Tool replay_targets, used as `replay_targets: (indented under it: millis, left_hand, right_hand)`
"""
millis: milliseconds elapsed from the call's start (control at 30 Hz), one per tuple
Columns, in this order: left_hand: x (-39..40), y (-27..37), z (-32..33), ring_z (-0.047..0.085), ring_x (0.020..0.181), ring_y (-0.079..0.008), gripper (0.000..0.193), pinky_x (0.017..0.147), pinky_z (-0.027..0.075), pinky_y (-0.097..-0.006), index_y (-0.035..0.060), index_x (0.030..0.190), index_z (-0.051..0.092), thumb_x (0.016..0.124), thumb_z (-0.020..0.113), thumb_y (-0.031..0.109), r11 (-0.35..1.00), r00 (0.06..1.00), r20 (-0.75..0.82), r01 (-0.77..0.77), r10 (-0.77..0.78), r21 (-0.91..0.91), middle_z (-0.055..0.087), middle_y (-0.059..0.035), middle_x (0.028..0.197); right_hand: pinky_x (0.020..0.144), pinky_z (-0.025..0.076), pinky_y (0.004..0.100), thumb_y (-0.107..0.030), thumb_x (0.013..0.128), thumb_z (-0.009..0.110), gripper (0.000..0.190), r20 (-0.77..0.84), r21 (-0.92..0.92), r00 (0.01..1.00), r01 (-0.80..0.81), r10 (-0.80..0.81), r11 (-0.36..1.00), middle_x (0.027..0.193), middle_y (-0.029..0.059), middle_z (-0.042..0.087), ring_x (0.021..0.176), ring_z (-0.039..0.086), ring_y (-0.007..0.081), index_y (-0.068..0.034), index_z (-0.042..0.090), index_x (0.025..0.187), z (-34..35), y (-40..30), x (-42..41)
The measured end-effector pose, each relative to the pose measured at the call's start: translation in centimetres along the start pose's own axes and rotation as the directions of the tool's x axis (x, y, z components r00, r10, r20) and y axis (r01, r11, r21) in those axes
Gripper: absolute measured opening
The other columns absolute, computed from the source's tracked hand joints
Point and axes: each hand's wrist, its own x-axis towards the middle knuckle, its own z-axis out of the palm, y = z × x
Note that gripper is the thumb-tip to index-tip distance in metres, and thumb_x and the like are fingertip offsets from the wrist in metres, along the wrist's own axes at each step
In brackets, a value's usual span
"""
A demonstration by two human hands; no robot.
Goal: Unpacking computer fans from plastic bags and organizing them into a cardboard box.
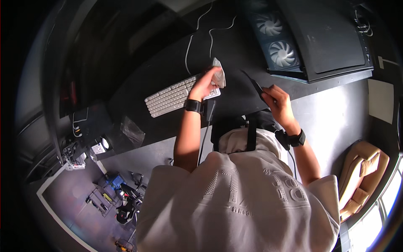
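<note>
My left hand [204,82] grips a white wired computer mouse [222,77], tilted up on its side over the right end of a white keyboard [170,97]. From the mouse a white cable [211,41] runs away across the black desk. Between the fingers of my right hand [278,99] is a thin black flat sheet [256,86], perhaps a mouse pad, seen nearly edge-on. It is tilted up by the desk's front edge, and its far end blends into the dark desktop.
A black computer case [330,41] with lit white fans [281,53] stands at the right. On the left are a dark monitor [141,31] and a clear plastic bag [133,130]. A tan sofa [362,179] is far right; wheeled equipment [107,192] stands on the floor at lower left.
</note>
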Motion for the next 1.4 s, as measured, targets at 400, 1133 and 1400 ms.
replay_targets:
  millis: [400,1133,1400]
  left_hand:
    - [-7.1,7.5,-1.2,0.054,0.091,-0.017,0.034,0.077,0.046,-0.0315,0.0094,0.112,0.047,0.08,0.058,0.014,0.939,0.954,0.079,-0.299,0.29,0.169,0.055,-0.0058,0.1]
    - [-4.6,0.5,-2.2,0.055,0.081,-0.0122,0.06,0.063,0.046,-0.0277,0.0115,0.12,0.034,0.074,0.067,0.032,0.943,0.997,0.018,-0.075,0.073,0.324,0.055,-0.0048,0.091]
    - [-4.3,-2.2,-1.4,0.054,0.092,-0.0152,0.064,0.068,0.049,-0.03,0.0101,0.125,0.029,0.075,0.067,0.021,0.919,0.988,-0.061,-0.11,0.143,0.378,0.051,-0.0076,0.104]
  right_hand:
    - [0.045,0.041,0.0289,0.003,0.073,0.062,0.024,-0.312,-0.465,0.869,0.213,-0.384,0.859,0.068,0.0073,0.05,0.048,0.052,0.0203,-0.004,0.064,0.096,1.3,-11.5,3.4]
    - [0.087,0.043,0.0395,-0.025,0.069,0.07,0.053,-0.571,-0.368,0.731,-0.634,0.372,0.68,0.114,0.0154,0.047,0.106,0.047,0.0324,-0.007,0.048,0.114,9.3,13.8,-1.1]
    - [0.073,0.049,0.039,-0.032,0.069,0.071,0.043,-0.252,-0.404,0.78,-0.623,0.573,0.67,0.088,0.0152,0.063,0.084,0.06,0.0321,-0.003,0.058,0.099,7.0,16.5,1.4]
